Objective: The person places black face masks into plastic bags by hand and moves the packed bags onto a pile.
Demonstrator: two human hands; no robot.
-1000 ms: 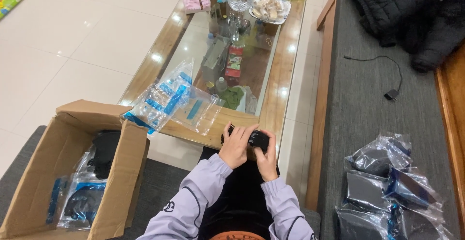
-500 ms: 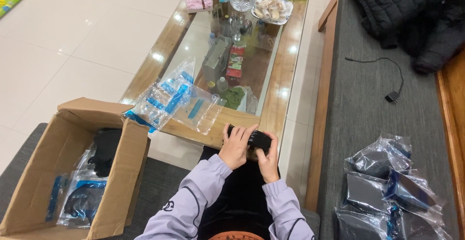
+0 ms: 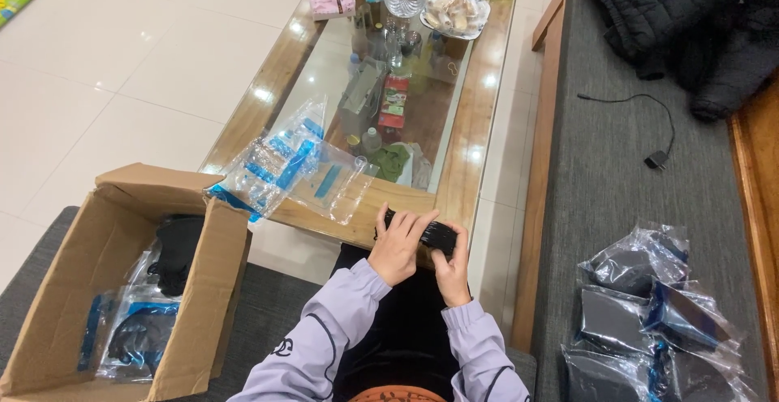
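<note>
A small black object [image 3: 430,234] was held between both hands at the near edge of the coffee table [image 3: 475,118], just above the lap. The left hand [image 3: 399,249] was laid over its near-left side, fingers curled across the top; the right hand [image 3: 452,270] was closed on its right end, thumb up against the side. Both grips were clenched on the object, which lay between the two palms with only its dark upper edge visible.

Compared with the views from a second and half a second before, almost nothing was found changed: hands, object and table kept the same places, and only a slight shift of the fingers over the object could be made out. The handling was judged to be mid-step, the object neither set down nor bagged.

Beside the left hand, empty clear bags with blue print [image 3: 288,171] lay on the table corner. Farther left, an open cardboard box [image 3: 203,272] held bagged dark items. To the right, filled bags [image 3: 649,313] were piled on the grey sofa [image 3: 617,167]. Beyond, bottles and a dish of snacks [image 3: 454,14] stood on the table's far end.
</note>
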